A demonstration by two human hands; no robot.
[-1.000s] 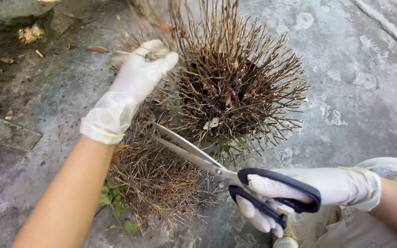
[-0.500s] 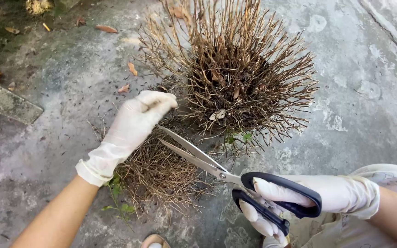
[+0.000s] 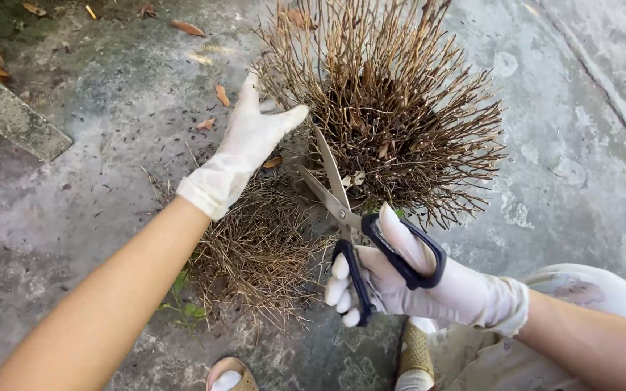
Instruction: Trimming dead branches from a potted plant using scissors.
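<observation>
A dense clump of dry brown twigs (image 3: 393, 108) stands on the concrete ground. My left hand (image 3: 251, 137), in a white glove, rests with fingers spread against the clump's left side. My right hand (image 3: 400, 279), also gloved, holds black-handled scissors (image 3: 342, 210) whose metal blades are parted and point into the lower left of the clump. A lower mat of short cut twigs (image 3: 255, 250) lies beneath my left forearm.
A grey stone slab edge (image 3: 9, 116) lies at the upper left. Dead leaves (image 3: 186, 27) are scattered on the stained concrete. A few green leaves (image 3: 182, 289) grow beside the cut twigs. My feet in sandals (image 3: 414, 355) show at the bottom.
My left hand dropped down the clump's left side, then rose a little and spread its fingers. The scissors swung from lying flat to pointing up into the twigs, blades wider apart.
</observation>
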